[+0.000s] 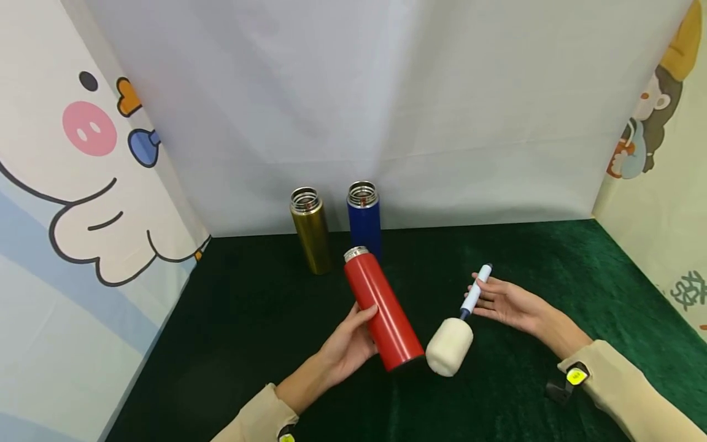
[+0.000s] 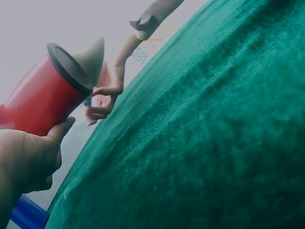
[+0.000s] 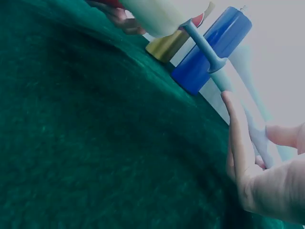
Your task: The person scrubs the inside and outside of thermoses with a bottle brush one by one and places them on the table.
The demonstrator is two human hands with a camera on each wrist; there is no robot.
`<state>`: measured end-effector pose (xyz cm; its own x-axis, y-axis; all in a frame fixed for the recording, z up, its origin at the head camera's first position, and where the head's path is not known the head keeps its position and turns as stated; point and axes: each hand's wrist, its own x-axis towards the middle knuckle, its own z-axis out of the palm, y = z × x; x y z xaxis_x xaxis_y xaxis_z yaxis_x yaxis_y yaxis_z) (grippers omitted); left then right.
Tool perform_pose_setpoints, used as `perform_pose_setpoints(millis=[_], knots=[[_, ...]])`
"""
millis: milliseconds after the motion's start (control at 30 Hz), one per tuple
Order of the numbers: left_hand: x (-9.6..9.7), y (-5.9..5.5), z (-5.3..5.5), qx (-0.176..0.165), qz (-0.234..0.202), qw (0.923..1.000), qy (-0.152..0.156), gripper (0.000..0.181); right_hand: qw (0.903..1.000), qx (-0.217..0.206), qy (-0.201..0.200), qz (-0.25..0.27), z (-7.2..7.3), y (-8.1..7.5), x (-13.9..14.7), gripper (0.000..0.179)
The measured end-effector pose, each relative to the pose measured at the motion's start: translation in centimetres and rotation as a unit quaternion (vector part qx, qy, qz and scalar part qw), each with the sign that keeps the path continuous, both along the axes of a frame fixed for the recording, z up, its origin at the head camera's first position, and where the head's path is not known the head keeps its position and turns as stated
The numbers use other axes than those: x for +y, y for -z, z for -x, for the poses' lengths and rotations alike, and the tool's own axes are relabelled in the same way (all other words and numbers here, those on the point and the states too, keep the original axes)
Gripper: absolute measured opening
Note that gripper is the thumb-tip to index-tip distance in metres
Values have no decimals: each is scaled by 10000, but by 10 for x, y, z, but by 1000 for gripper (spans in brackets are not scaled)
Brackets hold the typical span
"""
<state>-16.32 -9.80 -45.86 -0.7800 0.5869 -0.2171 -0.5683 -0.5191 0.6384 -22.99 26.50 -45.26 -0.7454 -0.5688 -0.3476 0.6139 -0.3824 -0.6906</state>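
Observation:
My left hand (image 1: 350, 345) grips a red thermos bottle (image 1: 383, 310) around its lower half and holds it tilted, its steel mouth leaning to the upper left. In the left wrist view the bottle's dark-rimmed base (image 2: 70, 68) faces the other hand. My right hand (image 1: 510, 304) holds a bottle brush by its white handle (image 1: 476, 291), between thumb and fingers. The cream sponge head (image 1: 450, 347) points down and left, close beside the red bottle's base. From the head view I cannot tell whether sponge and bottle touch.
A gold bottle (image 1: 312, 236) and a blue bottle (image 1: 364, 224) stand uncapped at the back, near the white backdrop (image 1: 469, 123). Dark green cloth (image 1: 248, 331) covers the table. Printed cartoon panels (image 1: 66, 215) flank both sides.

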Motion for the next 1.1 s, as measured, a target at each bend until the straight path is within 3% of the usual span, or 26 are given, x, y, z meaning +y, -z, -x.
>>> perform_pose_setpoints(millis=[133,233,333,467,533,633,767,900,1000,1100], knots=[[0,0,-1,17,160,9996,212,63,9999,-8,111,77,9,-5,-6,23],[0,1,-1,176,366,9981,473,62,9964,-436,443,583,20,-11,-16,22],[0,2,-2,340,402,9962,690,59,9846,-963,972,1087,29,-16,-26,24],[-1,3,-5,431,346,9952,811,55,9648,-1399,1761,1361,37,-21,-38,59],[-1,3,-7,478,352,9947,842,54,9558,-1551,2031,1455,38,-22,-42,71],[-1,4,-9,464,320,9950,820,55,9473,-1763,2172,1560,35,-22,-44,75],[0,3,-7,438,197,9965,682,56,9529,-1778,1943,1504,22,-15,-35,71],[0,2,-3,368,92,9984,412,55,9715,-1430,1368,1305,4,-8,-19,54],[-2,1,0,262,35,9994,234,55,9844,-1027,899,1106,-7,-5,-6,29],[-3,1,2,157,-30,9998,105,55,9968,-292,492,554,-13,-4,4,23]])
